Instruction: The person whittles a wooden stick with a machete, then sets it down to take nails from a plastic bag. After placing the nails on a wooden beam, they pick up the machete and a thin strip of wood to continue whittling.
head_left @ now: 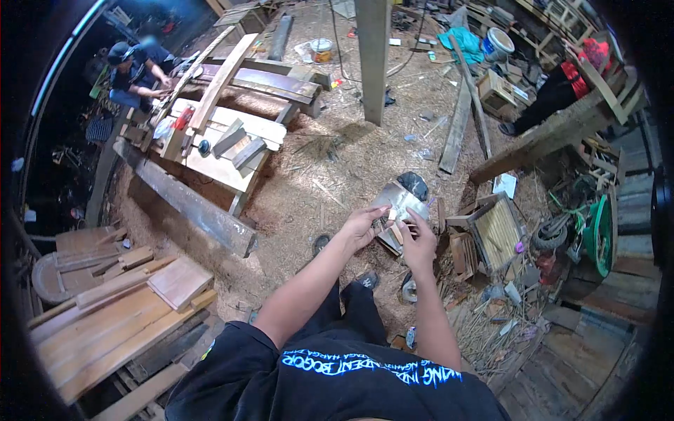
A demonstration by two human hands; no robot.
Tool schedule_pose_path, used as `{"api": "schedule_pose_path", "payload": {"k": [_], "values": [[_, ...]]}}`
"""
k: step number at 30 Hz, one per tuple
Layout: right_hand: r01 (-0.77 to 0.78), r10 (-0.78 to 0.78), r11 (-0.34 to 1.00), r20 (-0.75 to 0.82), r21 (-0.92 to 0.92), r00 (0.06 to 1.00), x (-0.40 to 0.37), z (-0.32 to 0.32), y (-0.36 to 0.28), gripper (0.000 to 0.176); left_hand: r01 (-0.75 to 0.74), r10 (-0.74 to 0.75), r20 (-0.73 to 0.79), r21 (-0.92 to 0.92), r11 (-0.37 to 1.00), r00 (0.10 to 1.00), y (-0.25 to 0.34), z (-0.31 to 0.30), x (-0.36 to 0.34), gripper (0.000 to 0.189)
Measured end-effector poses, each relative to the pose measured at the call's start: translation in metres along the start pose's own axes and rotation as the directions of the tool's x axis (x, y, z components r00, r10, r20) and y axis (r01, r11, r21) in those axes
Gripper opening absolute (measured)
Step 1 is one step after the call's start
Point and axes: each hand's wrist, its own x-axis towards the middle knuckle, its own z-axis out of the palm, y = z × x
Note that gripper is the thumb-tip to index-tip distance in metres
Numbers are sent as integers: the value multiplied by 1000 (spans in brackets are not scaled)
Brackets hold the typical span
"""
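Observation:
My left hand [364,227] and my right hand [420,243] are close together in front of me, at about the middle of the head view. Both are closed, with thumbs and fingers pinching around a small pale piece [394,217] that looks like wood; its exact kind is too small to tell. Directly below and beyond them is a flat silvery metal plate [409,202], partly hidden by the hands. A dark rounded object [413,184] sits at the plate's far edge.
Sawdust covers the floor [316,168]. A wooden post [373,63] stands ahead. Boards lie on a low workbench [232,172] at left, where another person [137,74] works. Stacked planks [105,330] are near left; a wooden frame [495,235] and green basin [598,235] are right.

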Motion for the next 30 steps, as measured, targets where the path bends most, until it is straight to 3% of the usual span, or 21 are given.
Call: {"api": "schedule_pose_path", "payload": {"k": [2,4,6,8,13,16,21,26,28,30], "values": [[85,-85,996,20,-7,996,3,5,-13,38,0,0,-8,-15,1000,1000,6,-1,-10,25],[278,-273,959,72,-60,959,10,11,-21,36,-12,12,-23,-31,999,1000,14,-1,-15,24],[274,-269,961,97,-44,958,10,15,-39,31,-30,29,-40,-43,999,999,22,-3,-24,24],[167,-171,985,84,47,982,8,21,-62,29,-49,46,-59,-50,998,997,32,-4,-33,24],[317,-317,948,126,20,940,19,42,-69,13,-101,98,-42,-74,992,994,52,-9,-51,25],[241,-250,968,165,75,954,21,52,-76,14,-120,117,-48,-79,990,992,63,-14,-59,26],[342,-348,937,152,66,925,22,65,-78,14,-165,159,-61,-115,980,985,78,-26,-78,27],[122,-149,970,118,210,982,31,66,-72,18,-235,210,-162,-153,960,964,89,-33,-90,27],[127,-145,974,86,187,986,35,61,-72,21,-222,195,-149,-198,955,969,90,-41,-88,27],[158,-161,987,88,30,983,40,49,-69,27,-205,177,-134,-240,949,975,90,-44,-87,27]]}}
